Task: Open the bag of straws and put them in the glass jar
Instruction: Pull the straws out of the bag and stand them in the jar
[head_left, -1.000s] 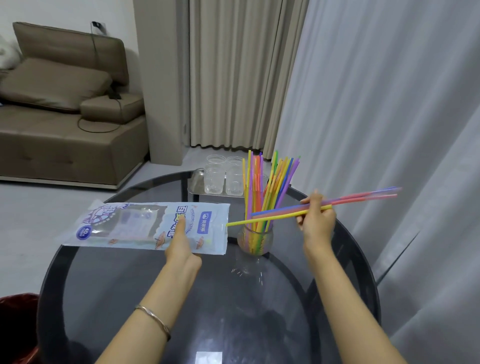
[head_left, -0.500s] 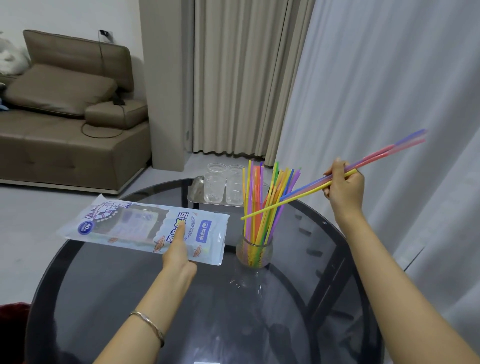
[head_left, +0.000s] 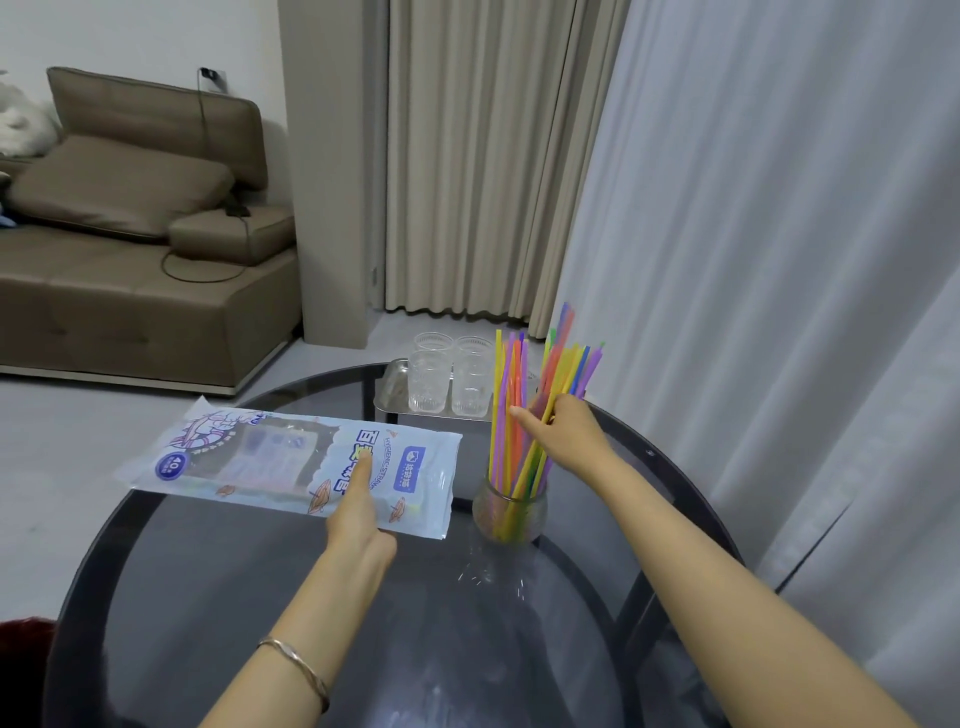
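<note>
A small glass jar stands on the round dark glass table, holding several bright straws that fan upward. My right hand is closed around a few straws above the jar, their lower ends down inside it. The printed plastic straw bag lies flat to the left of the jar. My left hand rests on the bag with its index finger stretched out and pressing on it; the other fingers are curled.
A metal tray with several clear plastic cups sits at the table's far edge, just behind the jar. Grey curtains hang close on the right. A brown sofa stands at the far left.
My right hand carried a few straws from a raised, sideways slant down to the jar and turned them upright into it. My left hand stayed on the bag.
</note>
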